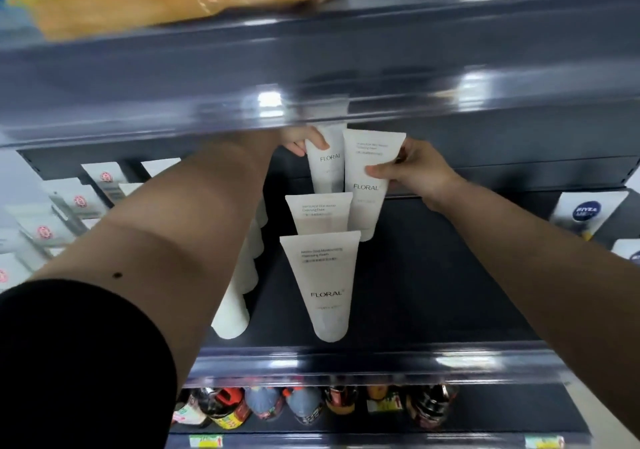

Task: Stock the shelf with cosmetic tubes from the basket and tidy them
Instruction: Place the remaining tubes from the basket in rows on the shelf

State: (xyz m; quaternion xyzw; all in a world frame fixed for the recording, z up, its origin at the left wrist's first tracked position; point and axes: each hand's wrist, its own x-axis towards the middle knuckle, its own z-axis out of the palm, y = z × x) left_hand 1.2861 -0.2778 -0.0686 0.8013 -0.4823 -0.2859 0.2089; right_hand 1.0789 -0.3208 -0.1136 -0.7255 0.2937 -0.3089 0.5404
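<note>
White FLORAL cosmetic tubes stand cap-down in rows on a dark shelf (433,292). My left hand (299,140) reaches deep under the upper shelf and grips the rear tube (327,168) near its top. To its right, my right hand (412,171) pinches a second tube (367,178) by its edge, thumb on the front. In front of them stand a middle tube (320,214) and a front tube (323,282). Another row of white tubes (239,292) runs along the left, partly hidden by my left forearm. No basket is in view.
The upper shelf's edge (311,95) hangs low over my hands, with orange packets (166,1) on it. White boxes (69,206) fill the shelf's left side, Nivea boxes (585,214) the right. Bottles (311,407) line the shelf below.
</note>
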